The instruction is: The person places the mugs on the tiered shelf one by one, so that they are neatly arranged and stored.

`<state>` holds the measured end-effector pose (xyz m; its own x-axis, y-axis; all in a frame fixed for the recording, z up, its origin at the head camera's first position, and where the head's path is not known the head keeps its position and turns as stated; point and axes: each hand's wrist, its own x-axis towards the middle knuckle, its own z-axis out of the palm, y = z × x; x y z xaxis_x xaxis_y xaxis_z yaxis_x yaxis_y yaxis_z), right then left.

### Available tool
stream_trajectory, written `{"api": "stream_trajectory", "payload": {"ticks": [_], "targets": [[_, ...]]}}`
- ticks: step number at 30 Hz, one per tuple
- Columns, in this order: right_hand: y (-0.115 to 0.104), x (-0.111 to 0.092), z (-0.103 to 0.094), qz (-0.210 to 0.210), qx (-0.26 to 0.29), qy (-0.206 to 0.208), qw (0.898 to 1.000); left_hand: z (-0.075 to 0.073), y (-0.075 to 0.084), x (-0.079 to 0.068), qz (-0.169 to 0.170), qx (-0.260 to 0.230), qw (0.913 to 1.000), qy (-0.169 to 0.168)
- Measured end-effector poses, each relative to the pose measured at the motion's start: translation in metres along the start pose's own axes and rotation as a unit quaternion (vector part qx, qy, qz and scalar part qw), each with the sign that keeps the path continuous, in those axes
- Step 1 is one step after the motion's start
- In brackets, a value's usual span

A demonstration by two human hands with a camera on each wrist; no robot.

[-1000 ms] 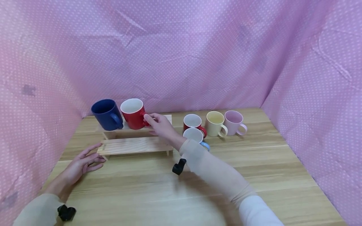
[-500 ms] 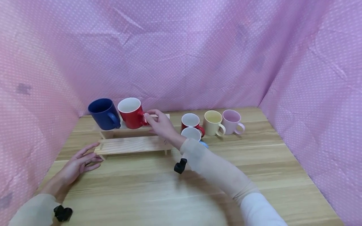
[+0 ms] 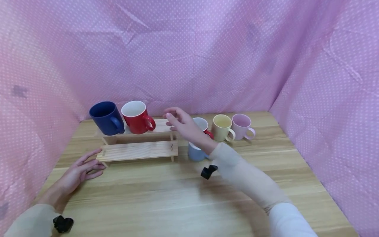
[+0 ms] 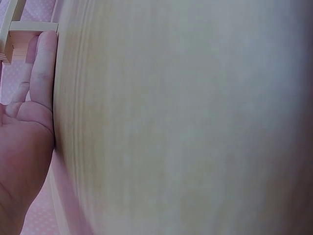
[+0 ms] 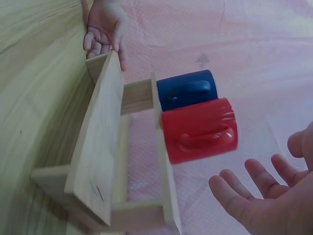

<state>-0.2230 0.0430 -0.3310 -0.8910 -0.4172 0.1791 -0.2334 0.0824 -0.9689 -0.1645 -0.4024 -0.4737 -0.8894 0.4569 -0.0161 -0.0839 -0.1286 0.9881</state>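
A two-step wooden rack stands at the left of the table. On its upper step sit a dark blue mug and, just right of it, a red mug with a white inside; both are upright, handles to the right. My right hand hovers right of the red mug, apart from it, with its fingers spread and nothing held, as the right wrist view also confirms for the hand. My left hand lies on the table, and its fingers touch the rack's left end.
Right of the rack stand a light blue mug and a second red mug, both partly behind my right hand and wrist. Farther right are a yellow mug and a pink mug. Pink dotted cloth hangs round the table.
My right hand has let go of the red mug's handle and moved right, away from it. The red mug stays on the upper step. The left hand keeps its place at the rack.
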Motion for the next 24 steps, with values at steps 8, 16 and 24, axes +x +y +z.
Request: {"api": "stream_trajectory", "payload": {"ticks": [8,16,24], "targets": [[0.006,-0.040,-0.052,-0.022,-0.037,-0.007,0.999,-0.002,0.003,0.000,-0.001,0.008,1.0000,-0.003],[0.041,-0.087,-0.091,0.012,-0.085,-0.001,0.996,-0.002,0.000,0.001,-0.002,0.004,1.0000,-0.003],[0.075,-0.118,-0.094,0.036,-0.103,0.031,0.994,0.001,0.000,-0.001,-0.002,0.009,0.9999,0.004]]}}
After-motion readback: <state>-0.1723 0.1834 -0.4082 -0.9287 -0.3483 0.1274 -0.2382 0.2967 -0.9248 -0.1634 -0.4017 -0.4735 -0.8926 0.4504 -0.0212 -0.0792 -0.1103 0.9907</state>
